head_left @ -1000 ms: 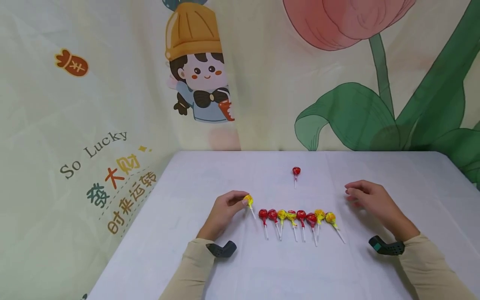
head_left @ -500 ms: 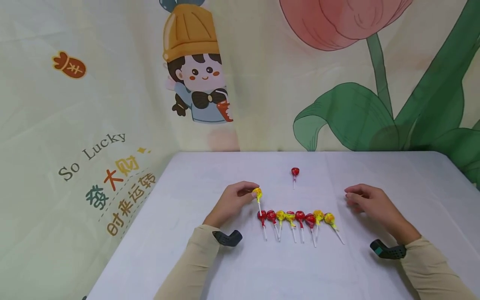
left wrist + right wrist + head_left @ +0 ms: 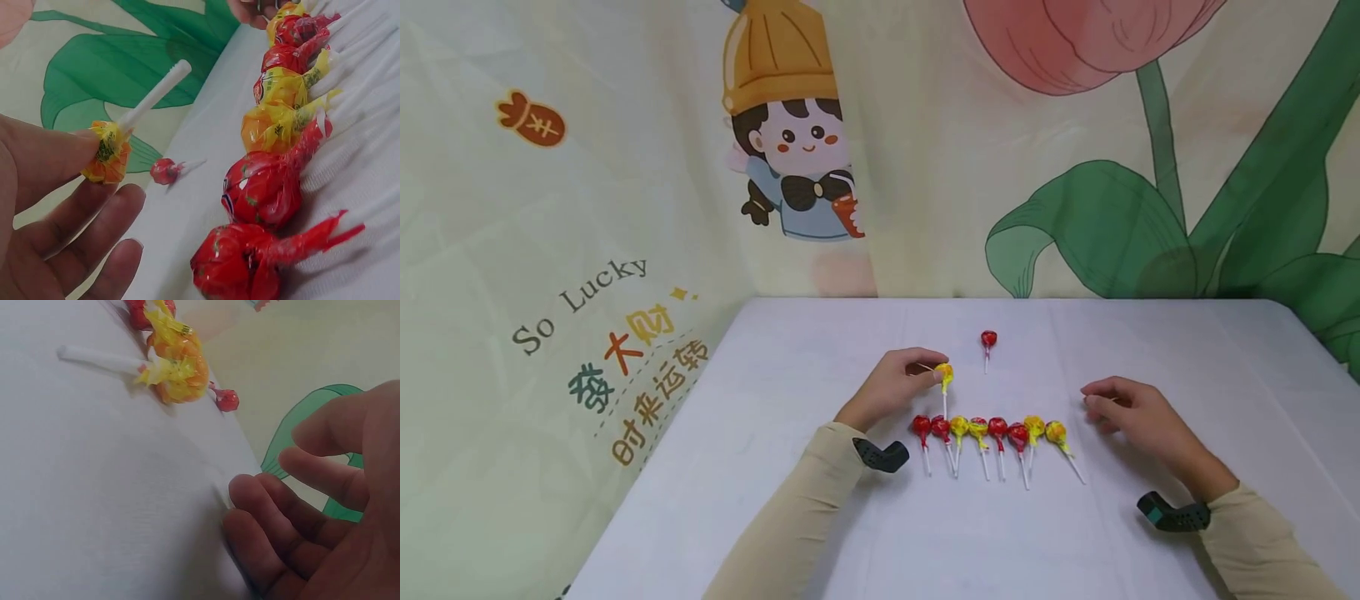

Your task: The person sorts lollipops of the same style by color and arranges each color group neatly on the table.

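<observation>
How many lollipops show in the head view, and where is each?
10: eight lollipops in a row on the table, one yellow lollipop pinched in the left hand, one red lollipop beyond the row. None seems hidden.

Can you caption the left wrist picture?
Left-hand grip on a yellow lollipop, near a row of red and yellow lollipops.

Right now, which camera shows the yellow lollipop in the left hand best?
The left wrist view: the yellow lollipop is large there, its wrapper and stick plain to see. The head view shows it small, stick down, pinched by the left hand; the right wrist view does not show it.
</observation>
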{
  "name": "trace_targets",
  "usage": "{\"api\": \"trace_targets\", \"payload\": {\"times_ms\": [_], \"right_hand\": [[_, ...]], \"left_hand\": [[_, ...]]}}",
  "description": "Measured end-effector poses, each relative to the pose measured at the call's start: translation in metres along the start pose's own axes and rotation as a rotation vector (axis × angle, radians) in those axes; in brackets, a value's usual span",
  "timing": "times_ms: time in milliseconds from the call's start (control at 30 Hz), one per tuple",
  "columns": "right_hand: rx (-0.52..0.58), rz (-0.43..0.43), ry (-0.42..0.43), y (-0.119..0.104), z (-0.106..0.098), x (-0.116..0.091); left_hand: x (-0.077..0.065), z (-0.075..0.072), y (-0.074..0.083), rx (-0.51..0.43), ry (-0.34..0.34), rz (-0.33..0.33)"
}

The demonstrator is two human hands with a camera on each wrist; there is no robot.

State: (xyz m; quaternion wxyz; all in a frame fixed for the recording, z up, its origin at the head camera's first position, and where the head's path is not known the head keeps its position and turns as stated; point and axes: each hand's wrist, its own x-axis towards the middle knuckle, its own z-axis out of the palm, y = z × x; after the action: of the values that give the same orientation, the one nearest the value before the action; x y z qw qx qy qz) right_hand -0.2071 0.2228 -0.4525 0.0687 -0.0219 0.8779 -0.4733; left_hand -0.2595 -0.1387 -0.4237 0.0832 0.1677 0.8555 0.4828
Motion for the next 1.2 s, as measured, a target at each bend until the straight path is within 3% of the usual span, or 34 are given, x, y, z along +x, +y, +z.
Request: {"api": "trace_targets", "payload": {"times_ms": [233, 467, 700, 933, 1200], "right_hand": [[-0.010, -0.030, 0.003, 0.000, 0.007, -0.006], [-0.049, -0.088, 0.017, 0.000, 0.010, -0.012], [-0.106, -0.115, 0.022, 0.000, 0.015, -0.011], [-0.143, -0.098, 0.010, -0.003, 0.016, -0.012], [-0.134, -0.134, -0.015, -0.004, 0.019, -0.012]], "left_hand": [[0.011, 0.007, 0.001, 0.075, 0.004, -0.039], [0.025, 0.015, 0.007, 0.089, -0.016, -0.113], [0.038, 0.023, 0.015, 0.122, -0.030, -0.111], [0.043, 0.033, 0.020, 0.067, -0.044, -0.131], [0.047, 0.038, 0.020, 0.106, -0.047, -0.100]]}}
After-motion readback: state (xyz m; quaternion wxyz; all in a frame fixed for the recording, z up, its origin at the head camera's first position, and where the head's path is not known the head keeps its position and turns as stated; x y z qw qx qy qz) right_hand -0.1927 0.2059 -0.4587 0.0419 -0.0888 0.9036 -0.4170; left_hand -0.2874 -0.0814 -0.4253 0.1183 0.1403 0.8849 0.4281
